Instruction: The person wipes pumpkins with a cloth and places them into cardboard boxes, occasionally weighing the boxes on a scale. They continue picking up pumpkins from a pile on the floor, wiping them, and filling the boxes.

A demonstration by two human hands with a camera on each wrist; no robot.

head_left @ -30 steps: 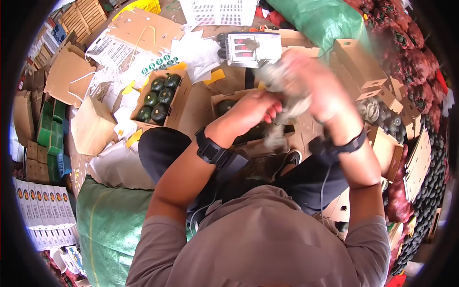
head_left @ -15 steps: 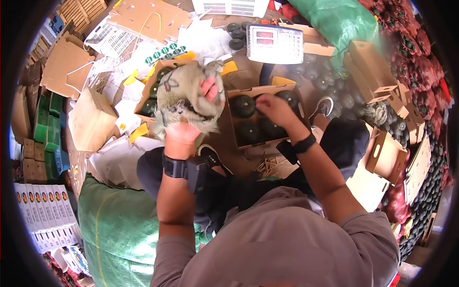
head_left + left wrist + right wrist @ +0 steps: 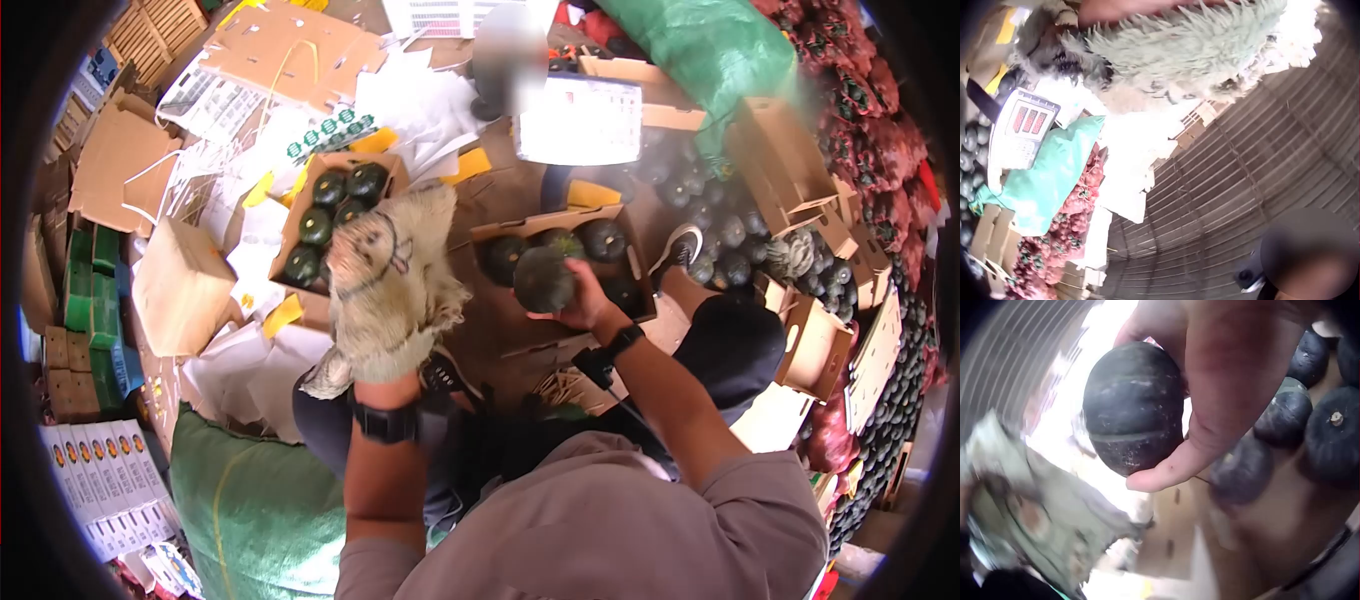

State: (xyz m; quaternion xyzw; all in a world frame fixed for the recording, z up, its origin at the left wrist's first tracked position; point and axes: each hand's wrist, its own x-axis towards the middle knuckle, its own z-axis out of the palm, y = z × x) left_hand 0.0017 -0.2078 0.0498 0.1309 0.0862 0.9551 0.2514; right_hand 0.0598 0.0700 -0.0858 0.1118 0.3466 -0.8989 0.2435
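Nearest the camera, the person's left hand [image 3: 385, 290] is raised at about 10 o'clock from the lap, wrapped in a shaggy pale cloth [image 3: 392, 262]; the fingers sit buried in the pile, so I cannot tell for sure how they lie, though the cloth seems bunched and gripped. Just beyond, at about 1 o'clock, the right hand [image 3: 580, 300] holds a dark green squash [image 3: 544, 279] up off the box, thumb and fingers curled round its lower side, as the right wrist view shows with the squash [image 3: 1134, 416] cupped clear of the others. Directly under it lies the open cardboard box [image 3: 600, 222] with more dark squash inside. To wipe well, I judge the cloth should meet the squash while the right hand turns it, keeping the grip low so the ribs are reachable. Farther off at 11 o'clock a second box [image 3: 390, 172] holds green squash, and at 12 o'clock stands a weighing scale [image 3: 580, 120], with loose squash [image 3: 725, 235] heaped at 2 o'clock
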